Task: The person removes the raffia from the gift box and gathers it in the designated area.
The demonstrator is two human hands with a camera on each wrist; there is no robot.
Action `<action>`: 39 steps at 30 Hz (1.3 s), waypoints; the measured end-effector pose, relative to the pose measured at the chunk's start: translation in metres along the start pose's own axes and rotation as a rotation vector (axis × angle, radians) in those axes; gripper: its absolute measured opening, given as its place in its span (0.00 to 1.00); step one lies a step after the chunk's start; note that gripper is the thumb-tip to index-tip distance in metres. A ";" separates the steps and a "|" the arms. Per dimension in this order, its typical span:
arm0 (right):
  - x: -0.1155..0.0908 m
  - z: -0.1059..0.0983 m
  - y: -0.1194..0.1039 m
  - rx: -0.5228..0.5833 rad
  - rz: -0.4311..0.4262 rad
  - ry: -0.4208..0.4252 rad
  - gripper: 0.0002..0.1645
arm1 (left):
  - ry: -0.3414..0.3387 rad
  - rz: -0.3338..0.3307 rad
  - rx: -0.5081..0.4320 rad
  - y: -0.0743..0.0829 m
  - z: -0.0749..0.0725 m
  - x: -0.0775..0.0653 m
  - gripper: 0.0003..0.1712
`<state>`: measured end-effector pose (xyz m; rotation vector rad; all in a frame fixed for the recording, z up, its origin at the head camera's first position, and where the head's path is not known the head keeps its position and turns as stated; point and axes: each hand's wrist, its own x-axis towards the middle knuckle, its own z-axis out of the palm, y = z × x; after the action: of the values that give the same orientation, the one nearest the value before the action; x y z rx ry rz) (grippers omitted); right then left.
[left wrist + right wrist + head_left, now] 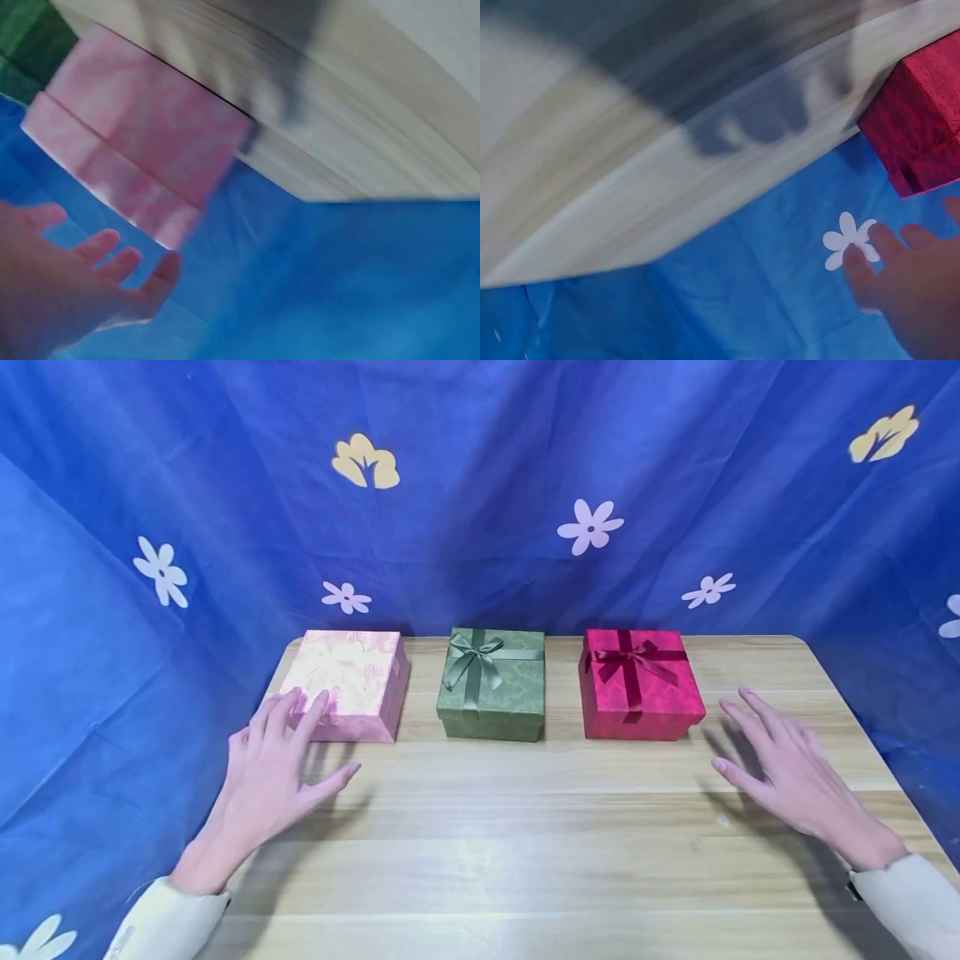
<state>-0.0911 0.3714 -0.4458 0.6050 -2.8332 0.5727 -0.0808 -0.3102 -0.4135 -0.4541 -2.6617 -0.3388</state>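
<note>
Three lidded gift boxes stand in a row at the far side of the table. On the left is a pink box (360, 668), its top washed out by glare. A green box (510, 685) with a ribbon bow sits in the middle, and a red box (637, 681) with a dark red bow is on the right. My left hand (273, 777) hovers at the pink box's front left, fingers spread, their tips overlapping its near edge in the head view. To the right of the red box, my right hand (795, 768) is held over the table with fingers extended, holding nothing.
The pale wood-grain table (480, 843) carries the boxes close to its back edge. Blue cloth (480, 502) with printed flowers hangs behind and along both sides. Shadows of both hands fall on the tabletop.
</note>
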 end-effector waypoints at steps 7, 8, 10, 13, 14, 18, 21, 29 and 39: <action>0.006 0.004 -0.004 0.292 0.038 0.066 0.49 | 0.058 -0.008 -0.328 0.055 0.008 0.013 0.48; 0.007 0.005 -0.005 0.326 0.041 0.073 0.48 | 0.034 -0.022 -0.374 0.064 0.009 0.014 0.47; 0.009 0.006 -0.006 0.383 0.049 0.080 0.47 | -0.027 -0.059 -0.469 0.082 0.011 0.018 0.45; 0.011 0.007 -0.007 0.450 0.071 0.085 0.46 | -0.118 -0.107 -0.631 0.107 0.016 0.027 0.40; 0.012 0.007 -0.008 0.468 0.081 0.087 0.45 | -0.146 -0.122 -0.682 0.114 0.018 0.031 0.39; 0.014 0.008 -0.011 0.574 0.135 0.085 0.42 | -0.242 -0.169 -0.846 0.144 0.025 0.045 0.39; 0.017 0.009 -0.011 0.704 0.160 0.079 0.39 | -0.294 -0.193 -0.917 0.165 0.033 0.054 0.40; 0.040 0.012 -0.007 0.882 0.228 0.063 0.33 | -0.385 -0.204 -1.109 0.223 0.078 0.071 0.38; 0.067 0.025 -0.005 1.065 0.301 0.029 0.36 | -0.439 -0.283 -1.267 0.278 0.122 0.116 0.51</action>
<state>-0.1516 0.3340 -0.4496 0.2643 -2.3910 2.1352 -0.1237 0.0118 -0.4245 -0.5133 -2.5404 -2.2466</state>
